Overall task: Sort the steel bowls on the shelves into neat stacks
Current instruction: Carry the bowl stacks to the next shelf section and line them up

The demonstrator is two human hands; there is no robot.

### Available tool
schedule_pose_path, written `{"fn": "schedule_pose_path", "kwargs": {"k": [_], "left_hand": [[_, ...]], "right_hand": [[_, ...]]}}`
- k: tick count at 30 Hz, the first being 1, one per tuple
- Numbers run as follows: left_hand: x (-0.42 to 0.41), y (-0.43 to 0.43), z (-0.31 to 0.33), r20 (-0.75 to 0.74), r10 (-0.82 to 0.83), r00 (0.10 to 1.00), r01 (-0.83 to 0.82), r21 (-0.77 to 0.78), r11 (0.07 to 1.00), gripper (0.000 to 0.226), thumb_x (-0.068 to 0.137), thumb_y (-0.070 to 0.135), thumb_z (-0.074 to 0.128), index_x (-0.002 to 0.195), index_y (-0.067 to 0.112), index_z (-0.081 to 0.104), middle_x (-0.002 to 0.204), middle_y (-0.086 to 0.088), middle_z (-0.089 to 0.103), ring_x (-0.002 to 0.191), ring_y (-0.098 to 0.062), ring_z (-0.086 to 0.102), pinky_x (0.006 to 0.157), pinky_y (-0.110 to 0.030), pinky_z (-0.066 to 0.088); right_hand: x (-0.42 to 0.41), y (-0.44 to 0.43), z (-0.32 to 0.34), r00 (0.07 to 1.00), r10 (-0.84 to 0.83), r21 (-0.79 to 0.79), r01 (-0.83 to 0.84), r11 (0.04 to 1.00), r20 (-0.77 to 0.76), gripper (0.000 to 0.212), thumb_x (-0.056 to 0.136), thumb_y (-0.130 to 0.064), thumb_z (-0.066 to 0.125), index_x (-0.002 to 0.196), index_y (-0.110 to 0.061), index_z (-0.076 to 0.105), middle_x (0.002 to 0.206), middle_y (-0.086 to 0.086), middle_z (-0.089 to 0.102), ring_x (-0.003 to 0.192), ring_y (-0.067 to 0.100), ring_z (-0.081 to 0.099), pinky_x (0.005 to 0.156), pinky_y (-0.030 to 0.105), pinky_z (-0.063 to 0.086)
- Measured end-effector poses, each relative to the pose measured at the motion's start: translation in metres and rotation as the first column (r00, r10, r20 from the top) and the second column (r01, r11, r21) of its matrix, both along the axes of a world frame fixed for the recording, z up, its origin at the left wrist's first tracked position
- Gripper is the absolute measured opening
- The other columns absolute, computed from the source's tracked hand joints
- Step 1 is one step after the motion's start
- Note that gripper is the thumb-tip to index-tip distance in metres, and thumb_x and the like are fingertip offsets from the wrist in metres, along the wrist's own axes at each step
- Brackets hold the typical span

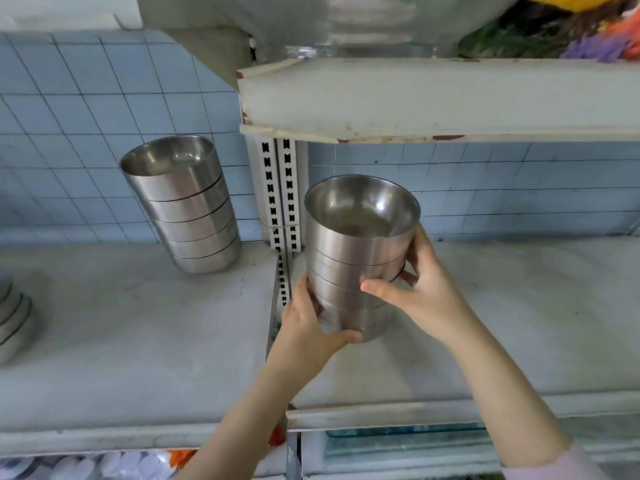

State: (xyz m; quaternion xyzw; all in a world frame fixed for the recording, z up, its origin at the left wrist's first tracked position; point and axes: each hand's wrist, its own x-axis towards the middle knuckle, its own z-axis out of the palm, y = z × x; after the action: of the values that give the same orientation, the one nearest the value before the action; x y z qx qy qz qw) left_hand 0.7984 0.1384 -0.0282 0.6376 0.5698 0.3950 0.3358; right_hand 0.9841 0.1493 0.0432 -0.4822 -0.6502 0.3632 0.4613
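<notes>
A stack of several nested steel bowls (356,244) stands at the left end of the right-hand shelf (502,323). My left hand (311,323) grips the stack low on its left side, thumb across the bottom bowl. My right hand (419,289) holds its right side, thumb across the front and fingers behind. A second stack of several steel bowls (187,206) stands at the back of the left-hand shelf (138,334), apart from both hands. A third stack of steel bowls (14,320) is cut off by the left edge.
A perforated white upright post (278,188) divides the two shelves. An upper shelf (433,98) overhangs the held stack closely. Blue tiled wall lies behind. Below the shelf edge are white round items (104,464) and a blue-green tray (405,431).
</notes>
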Motion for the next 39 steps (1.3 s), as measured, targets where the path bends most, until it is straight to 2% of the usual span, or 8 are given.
{"fn": "schedule_pose_path", "kwargs": {"k": [4, 7, 11, 21, 25, 30, 35, 39], "left_hand": [[0.001, 0.033, 0.006, 0.068, -0.007, 0.998, 0.009, -0.034, 0.999, 0.100, 0.060, 0.020, 0.091, 0.138, 0.023, 0.029, 0.113, 0.027, 0.048, 0.107, 0.013, 0.049, 0.085, -0.001, 0.039], [0.001, 0.059, 0.005, 0.062, -0.012, 0.998, 0.016, -0.063, 0.998, 0.103, 0.060, 0.025, 0.090, 0.141, 0.018, 0.027, 0.120, 0.016, 0.052, 0.116, -0.007, 0.050, 0.096, -0.022, 0.042], [0.001, 0.086, 0.002, 0.059, 0.012, 0.998, -0.006, -0.097, 0.995, 0.101, 0.058, 0.030, 0.089, 0.138, 0.019, 0.028, 0.124, 0.007, 0.055, 0.115, -0.014, 0.055, 0.100, -0.036, 0.046], [0.002, 0.123, -0.004, -0.005, 0.010, 1.000, -0.010, -0.126, 0.992, 0.110, 0.058, 0.042, 0.086, 0.144, 0.026, 0.019, 0.136, -0.002, 0.047, 0.123, -0.022, 0.048, 0.101, -0.041, 0.044], [0.004, 0.132, -0.005, -0.002, 0.016, 1.000, -0.016, -0.141, 0.990, 0.110, 0.061, 0.040, 0.086, 0.145, 0.030, 0.016, 0.138, -0.004, 0.044, 0.124, -0.022, 0.045, 0.095, -0.035, 0.042], [0.006, 0.136, -0.004, -0.027, 0.015, 1.000, -0.018, -0.123, 0.992, 0.114, 0.063, 0.039, 0.086, 0.148, 0.029, 0.009, 0.141, -0.008, 0.041, 0.130, -0.025, 0.039, 0.106, -0.045, 0.040], [0.002, 0.122, 0.002, -0.026, -0.035, 0.999, 0.032, -0.100, 0.994, 0.129, 0.064, 0.049, 0.085, 0.153, 0.024, -0.005, 0.157, -0.002, 0.025, 0.144, -0.022, 0.026, 0.115, -0.044, 0.030], [-0.035, 0.060, 0.010, 0.035, 0.097, 0.995, -0.102, 0.189, 0.977, 0.107, 0.075, 0.044, 0.076, 0.154, 0.020, 0.008, 0.160, 0.000, 0.020, 0.146, -0.015, 0.022, 0.118, -0.039, 0.026]], "right_hand": [[0.001, 0.038, 0.002, 1.000, 0.006, -0.009, -0.006, 1.000, -0.008, 0.098, 0.060, -0.047, 0.086, 0.144, -0.039, 0.036, 0.128, -0.021, 0.060, 0.118, -0.008, 0.056, 0.102, 0.036, 0.052], [0.000, 0.064, 0.002, 1.000, 0.008, 0.001, -0.008, 1.000, 0.016, 0.092, 0.068, -0.041, 0.085, 0.145, -0.040, 0.035, 0.126, -0.025, 0.058, 0.109, -0.017, 0.056, 0.098, 0.031, 0.053], [0.000, 0.095, 0.001, 0.998, 0.016, -0.016, -0.015, 1.000, 0.059, 0.096, 0.069, -0.046, 0.085, 0.147, -0.043, 0.029, 0.127, -0.029, 0.056, 0.114, -0.014, 0.053, 0.101, 0.031, 0.049], [0.006, 0.132, -0.005, 0.997, 0.047, -0.033, -0.045, 0.998, 0.069, 0.096, 0.074, -0.042, 0.083, 0.151, -0.036, 0.026, 0.140, -0.017, 0.051, 0.130, 0.001, 0.047, 0.109, 0.029, 0.040], [0.011, 0.141, 0.000, 0.989, 0.078, -0.049, -0.072, 0.996, 0.125, 0.096, 0.071, -0.048, 0.083, 0.149, -0.039, 0.027, 0.143, -0.016, 0.052, 0.133, 0.005, 0.048, 0.110, 0.034, 0.041], [0.015, 0.147, 0.001, 0.985, 0.110, -0.087, -0.099, 0.991, 0.130, 0.103, 0.057, -0.065, 0.086, 0.144, -0.047, 0.033, 0.141, -0.019, 0.055, 0.134, 0.008, 0.050, 0.113, 0.046, 0.041], [0.001, 0.123, -0.002, 0.993, -0.116, -0.082, 0.118, 0.990, 0.025, 0.125, 0.062, -0.054, 0.087, 0.158, -0.033, 0.011, 0.159, -0.013, 0.035, 0.142, 0.008, 0.040, 0.113, 0.037, 0.039], [-0.034, 0.070, -0.011, 0.918, -0.349, 0.000, 0.355, 0.935, -0.189, 0.081, 0.083, -0.031, 0.078, 0.151, -0.027, 0.034, 0.151, -0.006, 0.043, 0.137, 0.010, 0.043, 0.105, 0.024, 0.041]]}}
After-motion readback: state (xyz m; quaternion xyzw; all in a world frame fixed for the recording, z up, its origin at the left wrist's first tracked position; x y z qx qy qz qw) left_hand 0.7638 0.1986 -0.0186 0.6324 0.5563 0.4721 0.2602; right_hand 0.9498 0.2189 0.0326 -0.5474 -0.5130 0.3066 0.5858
